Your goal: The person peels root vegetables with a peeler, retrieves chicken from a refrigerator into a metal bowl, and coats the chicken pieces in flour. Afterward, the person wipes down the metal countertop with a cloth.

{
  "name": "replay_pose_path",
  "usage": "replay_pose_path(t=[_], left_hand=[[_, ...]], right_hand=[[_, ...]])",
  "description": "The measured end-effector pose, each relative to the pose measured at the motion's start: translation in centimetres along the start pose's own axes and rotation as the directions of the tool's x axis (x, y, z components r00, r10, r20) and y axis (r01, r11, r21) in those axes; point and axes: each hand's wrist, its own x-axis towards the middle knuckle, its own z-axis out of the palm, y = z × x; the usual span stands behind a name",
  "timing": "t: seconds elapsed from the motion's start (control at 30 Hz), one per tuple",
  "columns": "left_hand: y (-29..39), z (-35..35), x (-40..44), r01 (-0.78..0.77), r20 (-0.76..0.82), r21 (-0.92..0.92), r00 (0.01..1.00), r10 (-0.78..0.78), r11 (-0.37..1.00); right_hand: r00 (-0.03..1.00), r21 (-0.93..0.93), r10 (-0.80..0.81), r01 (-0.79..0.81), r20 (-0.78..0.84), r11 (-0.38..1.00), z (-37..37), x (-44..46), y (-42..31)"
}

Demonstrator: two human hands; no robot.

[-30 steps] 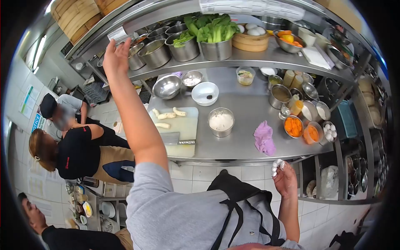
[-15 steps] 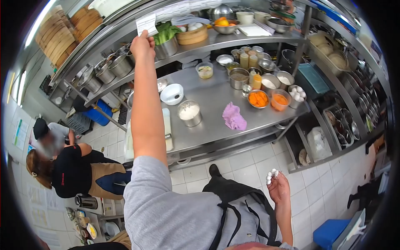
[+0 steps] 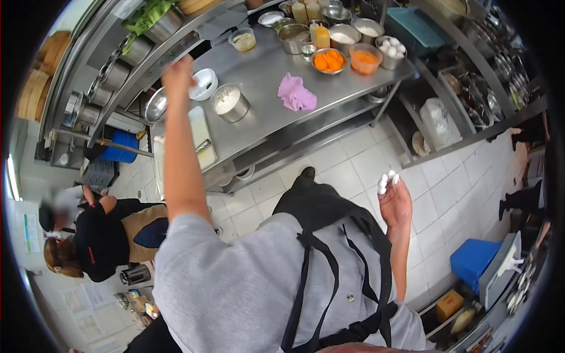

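My left hand (image 3: pixel 178 77) is stretched out over the left end of the steel table, smeared by motion, so its fingers and any contents are unclear. Close to it are a white bowl (image 3: pixel 198 88) with something dark inside and a metal bowl (image 3: pixel 156 105). A metal pot of white powder (image 3: pixel 226 103) stands to the right of the white bowl. Below the pot lies a white cutting board (image 3: pixel 202 126) with a metal blade on it. My right hand (image 3: pixel 395 199) hangs in the air away from the table, fingers slightly bent and apart, white stuff coating the fingertips.
On the steel table (image 3: pixel 259 132) are a purple cloth (image 3: pixel 296 93), orange slices (image 3: pixel 328 60), a pot of eggs (image 3: pixel 391 50) and sauce bottles (image 3: pixel 322 36). Pots and leafy greens (image 3: pixel 147 16) line the overhead shelf. Two people stand at the left; a blue bin (image 3: pixel 471 262) is lower right.
My left hand has come down from the ticket rail, where it held a white paper slip; no slip shows in it now. The view has tilted downward. My right hand keeps its pose.
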Motion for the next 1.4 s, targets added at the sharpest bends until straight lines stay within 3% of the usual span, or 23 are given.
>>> replay_pose_path(t=[0.03, 0.07, 0.1, 0.17, 0.2, 0.27, 0.3, 0.4, 0.53, 0.63, 0.77, 0.83, 0.87, 0.93, 1.03, 1.13, 1.17, 1.2, 1.3, 1.33, 1.4], left_hand=[[-6.0, 0.1, -1.4, 0.06, 0.242, 0.237, 0.963, -0.119, 0.97], [-9.3, 1.5, -4.1, 0.172, 0.181, 0.395, 0.948, -0.26, 0.903], [-12.0, 1.8, -5.7, 0.241, 0.245, 0.363, 0.907, -0.342, 0.9], [-19.6, 3.6, -6.1, 0.631, 0.014, 0.248, 0.756, -0.654, 0.735], [-22.7, 4.3, -5.9, 0.631, 0.031, 0.253, 0.752, -0.658, 0.733], [-27.4, 5.3, -5.5, 0.745, 0.111, -0.156, 0.666, -0.738, 0.649], [-27.6, 5.3, -6.0, 0.726, 0.184, -0.225, 0.686, -0.703, 0.65], [-27.9, 6.3, -5.2, 0.695, 0.097, -0.337, 0.696, -0.711, 0.635], [-24.3, 5.0, -6.9, 0.681, 0.111, -0.305, 0.719, -0.686, 0.665], [-20.0, 3.2, -10.5, 0.702, 0.227, -0.353, 0.706, -0.671, 0.619], [-16.6, 2.4, -14.1, 0.739, 0.424, -0.203, 0.658, -0.622, 0.643], [-16.9, 2.0, -16.4, 0.748, 0.562, -0.067, 0.575, -0.594, 0.661], [-17.6, 1.8, -17.7, 0.757, 0.536, -0.085, 0.582, -0.611, 0.647], [-17.0, 1.9, -20.7, 0.763, 0.665, 0.07, 0.444, -0.6, 0.642], [-18.9, 1.6, -25.1, 0.803, 0.735, 0.092, 0.344, -0.584, 0.588], [-24.4, 0.2, -28.9, 0.842, 0.685, 0.12, 0.314, -0.658, 0.526], [-25.9, -0.4, -30.0, 0.88, 0.638, 0.083, 0.314, -0.703, 0.468], [-28.1, -1.0, -31.1, 0.893, 0.624, 0.04, 0.328, -0.709, 0.449], [-36.9, -1.3, -35.0, 0.958, 0.385, -0.058, 0.281, -0.879, 0.28], [-40.2, -0.8, -36.2, 0.958, 0.38, -0.093, 0.286, -0.88, 0.271], [-47.4, 1.4, -39.0, 0.97, 0.093, -0.204, 0.156, -0.983, 0.135]], right_hand=[[1.0, 0.005, 0.005, -0.005, -0.004, 1.0, -0.3, 0.4, 0.0], [1.0, 0.007, 0.01, -0.01, -0.01, 1.0, -0.3, 0.5, 0.0], [1.0, -0.012, 0.019, -0.02, -0.023, 1.0, 0.2, 0.7, -0.1], [0.998, -0.05, 0.044, -0.046, -0.034, 0.998, 1.1, 0.9, -0.3], [0.996, -0.095, 0.077, -0.08, -0.034, 0.992, 1.5, 1.1, -0.5], [0.993, -0.121, 0.1, -0.107, -0.061, 0.987, 2.1, 2.1, -0.7], [0.991, -0.141, 0.118, -0.127, -0.068, 0.982, 2.2, 2.5, -0.7], [0.982, -0.193, 0.162, -0.179, -0.102, 0.965, 2.6, 4.0, -0.6], [0.987, -0.184, 0.153, -0.161, -0.058, 0.97, 4.0, 4.9, -0.5], [0.98, -0.176, 0.162, -0.18, -0.113, 0.968, 3.3, 4.9, -0.1], [0.964, -0.19, 0.231, -0.254, -0.135, 0.948, 1.8, 6.0, 0.0], [0.956, -0.215, 0.259, -0.284, -0.139, 0.934, 2.0, 6.5, -0.1], [0.962, -0.199, 0.244, -0.265, -0.12, 0.944, 2.3, 6.9, -0.1], [0.959, -0.2, 0.269, -0.282, -0.093, 0.938, 2.6, 7.8, 0.2], [0.952, -0.153, 0.305, -0.305, -0.027, 0.94, 2.9, 9.1, 0.8], [0.924, -0.236, 0.377, -0.38, -0.057, 0.894, 3.4, 9.8, 2.0], [0.902, -0.252, 0.41, -0.432, -0.137, 0.866, 2.9, 10.2, 2.5], [0.881, -0.295, 0.458, -0.472, -0.119, 0.831, 2.8, 10.6, 2.9], [0.799, -0.392, 0.582, -0.59, -0.152, 0.706, 1.9, 12.1, 3.8], [0.801, -0.402, 0.551, -0.596, -0.234, 0.695, 2.2, 12.4, 4.3], [0.762, -0.438, 0.594, -0.64, -0.256, 0.632, 2.4, 13.9, 5.5]])
